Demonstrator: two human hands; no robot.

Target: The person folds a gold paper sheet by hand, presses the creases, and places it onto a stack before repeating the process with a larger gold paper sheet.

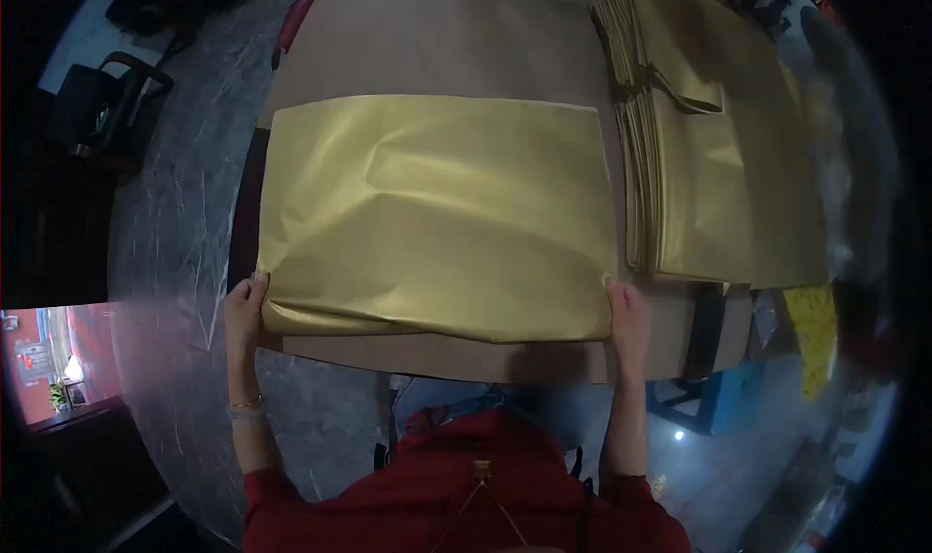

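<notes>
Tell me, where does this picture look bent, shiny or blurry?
Head view: wide-angle bending curves the near edge of the table, corners go black. Head view: sheen on the gold paper, a small white glint lower right. Head view: a dark shadow on the table beside the right hand, a smudged blur below the edge.

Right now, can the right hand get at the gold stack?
Probably yes: the right hand is close to the gold stack, with nothing visible between them. It would likely have to let go of the gold sheet first, which it grips by the near right corner.
</notes>
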